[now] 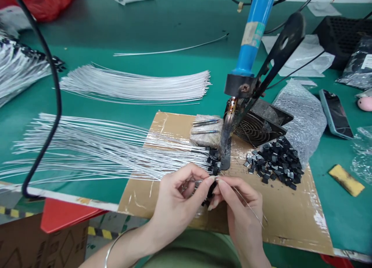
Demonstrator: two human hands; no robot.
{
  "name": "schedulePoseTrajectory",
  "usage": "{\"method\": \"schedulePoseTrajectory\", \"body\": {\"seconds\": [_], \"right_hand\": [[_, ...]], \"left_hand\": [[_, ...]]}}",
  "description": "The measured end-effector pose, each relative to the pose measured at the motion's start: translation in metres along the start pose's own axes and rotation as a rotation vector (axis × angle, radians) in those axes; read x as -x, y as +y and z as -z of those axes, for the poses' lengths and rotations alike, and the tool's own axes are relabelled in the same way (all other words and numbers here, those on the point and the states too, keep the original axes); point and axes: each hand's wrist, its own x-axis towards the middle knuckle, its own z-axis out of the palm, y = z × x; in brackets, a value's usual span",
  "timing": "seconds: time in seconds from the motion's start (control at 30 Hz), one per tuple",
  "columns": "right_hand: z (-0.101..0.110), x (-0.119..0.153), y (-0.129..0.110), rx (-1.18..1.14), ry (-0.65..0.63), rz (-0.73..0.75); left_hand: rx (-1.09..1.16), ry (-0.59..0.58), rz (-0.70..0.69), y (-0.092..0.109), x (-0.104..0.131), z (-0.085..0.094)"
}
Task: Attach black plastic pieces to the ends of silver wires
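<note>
My left hand (180, 202) and my right hand (241, 206) meet over the cardboard (290, 217), fingertips nearly touching. The left thumb and fingers pinch a thin wire end. A thin wire (250, 208) runs from my right fingertips down across that palm, which also pinches. Just behind the hands is the dark tip of a blue-handled soldering iron (251, 39) on a black stand. White wires with black ends (162, 155) lie left of it. A pile of small black pieces (276, 161) sits to the right. What lies between my fingertips is too small to tell.
A bundle of white wires (136, 83) lies farther back, with a single wire (171, 51) behind it. A black fan (258, 122) stands behind the black pieces. At the right are bubble wrap (305, 113), a phone (335, 113) and a yellow sponge (345, 179). A black cable (56, 93) hangs at left.
</note>
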Motion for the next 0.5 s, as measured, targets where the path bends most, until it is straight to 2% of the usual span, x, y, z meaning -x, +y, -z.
{"method": "schedulePoseTrajectory", "body": {"seconds": [0.17, 0.33, 0.5], "right_hand": [[0.002, -0.001, -0.005, -0.024, -0.009, -0.070], [0.007, -0.006, -0.014, -0.039, -0.070, -0.192], [0.011, -0.008, -0.020, 0.001, -0.115, -0.249]], "left_hand": [[-0.035, -0.014, -0.011, 0.000, 0.001, 0.002], [-0.106, -0.032, -0.049, 0.002, 0.001, 0.006], [-0.184, -0.059, -0.086, 0.007, 0.001, 0.008]]}}
